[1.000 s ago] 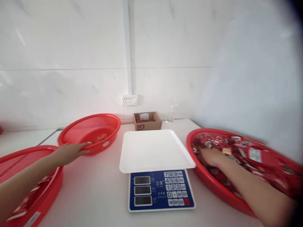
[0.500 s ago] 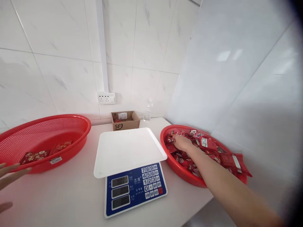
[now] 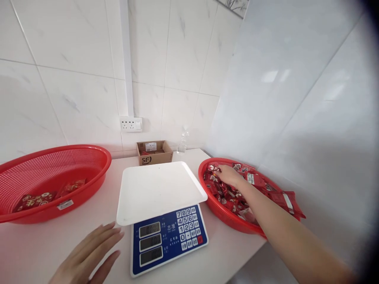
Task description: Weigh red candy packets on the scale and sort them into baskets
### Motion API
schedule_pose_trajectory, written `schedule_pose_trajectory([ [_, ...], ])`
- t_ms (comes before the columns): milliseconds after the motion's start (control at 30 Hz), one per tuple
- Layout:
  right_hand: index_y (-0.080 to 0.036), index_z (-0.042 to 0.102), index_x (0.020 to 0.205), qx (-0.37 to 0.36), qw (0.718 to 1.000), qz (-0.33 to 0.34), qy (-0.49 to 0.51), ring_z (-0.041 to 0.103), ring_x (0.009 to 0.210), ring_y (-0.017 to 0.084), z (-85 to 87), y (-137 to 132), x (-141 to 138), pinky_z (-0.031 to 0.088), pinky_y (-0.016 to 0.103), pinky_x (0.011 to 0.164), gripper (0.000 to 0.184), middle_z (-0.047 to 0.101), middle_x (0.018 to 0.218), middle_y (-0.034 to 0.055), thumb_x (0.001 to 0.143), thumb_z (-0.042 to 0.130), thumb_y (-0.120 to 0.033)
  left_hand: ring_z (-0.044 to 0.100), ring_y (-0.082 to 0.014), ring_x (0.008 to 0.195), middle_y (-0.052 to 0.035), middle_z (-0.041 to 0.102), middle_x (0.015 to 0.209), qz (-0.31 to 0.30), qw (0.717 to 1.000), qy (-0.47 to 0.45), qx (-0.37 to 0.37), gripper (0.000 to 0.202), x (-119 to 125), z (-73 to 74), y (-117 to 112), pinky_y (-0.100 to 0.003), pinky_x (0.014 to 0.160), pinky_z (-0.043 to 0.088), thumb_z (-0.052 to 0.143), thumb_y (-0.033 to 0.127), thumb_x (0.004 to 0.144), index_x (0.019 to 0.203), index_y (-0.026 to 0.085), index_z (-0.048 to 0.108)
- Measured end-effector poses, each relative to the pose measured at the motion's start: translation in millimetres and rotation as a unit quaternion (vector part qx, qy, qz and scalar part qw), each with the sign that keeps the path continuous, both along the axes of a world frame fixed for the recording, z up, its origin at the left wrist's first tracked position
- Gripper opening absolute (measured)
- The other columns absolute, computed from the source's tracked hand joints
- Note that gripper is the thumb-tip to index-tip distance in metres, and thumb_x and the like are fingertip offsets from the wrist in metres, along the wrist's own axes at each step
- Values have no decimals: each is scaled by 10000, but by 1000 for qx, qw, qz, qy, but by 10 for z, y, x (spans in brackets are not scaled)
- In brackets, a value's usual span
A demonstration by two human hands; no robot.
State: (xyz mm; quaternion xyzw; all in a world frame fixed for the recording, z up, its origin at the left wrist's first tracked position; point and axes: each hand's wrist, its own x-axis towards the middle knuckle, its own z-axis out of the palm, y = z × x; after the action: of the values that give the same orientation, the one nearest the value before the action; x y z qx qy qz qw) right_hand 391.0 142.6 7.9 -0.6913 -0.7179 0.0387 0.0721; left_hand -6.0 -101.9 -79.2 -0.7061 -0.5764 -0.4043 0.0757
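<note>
Right hand, grip unclear, touches packets right of the scale; left hand, thumb and fingers apart, hovers left.

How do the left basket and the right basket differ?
The left basket shows a few red packets low inside; the right basket is heaped with them. The right hand is in the right basket; no hand is in the left basket. A white label shows outside the left basket, none outside the right basket. Both are red with perforated walls.
</note>
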Motion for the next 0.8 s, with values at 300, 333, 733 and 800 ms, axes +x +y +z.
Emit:
schedule_pose_trajectory([
  [300, -200, 503, 666, 2, 987, 121, 105, 574, 654, 165, 256, -393, -726, 334, 245, 542, 362, 621, 689, 16, 788, 504, -541, 666, -248, 1001, -49, 676, 1141, 32, 998, -57, 7, 293, 39, 92, 138, -224, 506, 582, 526, 409, 848, 1107, 306, 619],
  [333, -202, 493, 649, -16, 984, 135, 114, 564, 631, 159, 240, -413, -842, 327, 244, 535, 370, 609, 661, 8, 767, 529, -551, 662, -252, 1009, -57, 670, 1153, 45, 996, -74, -9, 308, 8, 57, 125, -196, 428, 548, 527, 420, 845, 1115, 300, 616],
  [733, -194, 594, 749, -116, 956, 202, 179, 617, 656, 152, 161, -481, -1264, 431, 268, 629, 337, 674, 795, 29, 854, 437, -473, 640, -229, 1056, -47, 662, 1167, 45, 991, -113, -55, 295, -14, 11, 95, -202, 533, 577, 501, 406, 867, 1113, 296, 623],
  [800, -206, 636, 881, -85, 966, 195, 145, 636, 785, 173, 167, -416, -1127, 451, 279, 708, 275, 695, 927, 40, 858, 456, -412, 643, -227, 1051, -36, 658, 1174, 43, 992, -107, -57, 304, -40, -24, 91, -195, 517, 574, 509, 409, 861, 1129, 310, 612],
])
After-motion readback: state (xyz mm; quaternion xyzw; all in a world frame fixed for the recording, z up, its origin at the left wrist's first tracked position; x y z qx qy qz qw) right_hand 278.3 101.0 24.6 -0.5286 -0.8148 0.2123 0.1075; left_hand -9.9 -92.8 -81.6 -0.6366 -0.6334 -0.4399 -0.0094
